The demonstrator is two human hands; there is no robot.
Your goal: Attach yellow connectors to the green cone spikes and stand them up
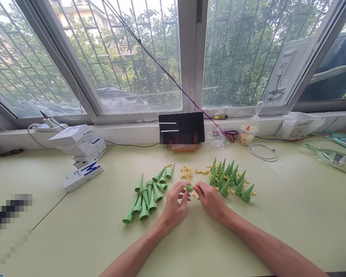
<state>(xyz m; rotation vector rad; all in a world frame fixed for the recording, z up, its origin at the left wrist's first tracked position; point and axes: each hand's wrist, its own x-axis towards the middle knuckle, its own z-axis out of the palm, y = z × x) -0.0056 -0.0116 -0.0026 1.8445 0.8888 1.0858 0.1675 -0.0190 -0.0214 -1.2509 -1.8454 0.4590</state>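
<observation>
My left hand (176, 201) is closed around a green plastic cone spike (188, 188), of which only a small part shows between the fingers. Right beside it, my right hand (207, 196) has its thumb and fingers pinched together at the spike; what they hold, if anything, is too small to make out. Left of my hands lies a loose group of green cone spikes (144, 196), several showing their open round ends. On the right, several more green spikes (225, 187) stand point up, with small yellow plastic pieces at their bases. A pile of yellow pieces (187, 172) lies just beyond my hands.
White boxes (83, 175) are stacked at the left. A black tablet (181, 127) leans at the back on a small support. Further right are a cup in a plastic bag (248, 134), a coiled white cable (262, 152) and a packaged green item (334, 159).
</observation>
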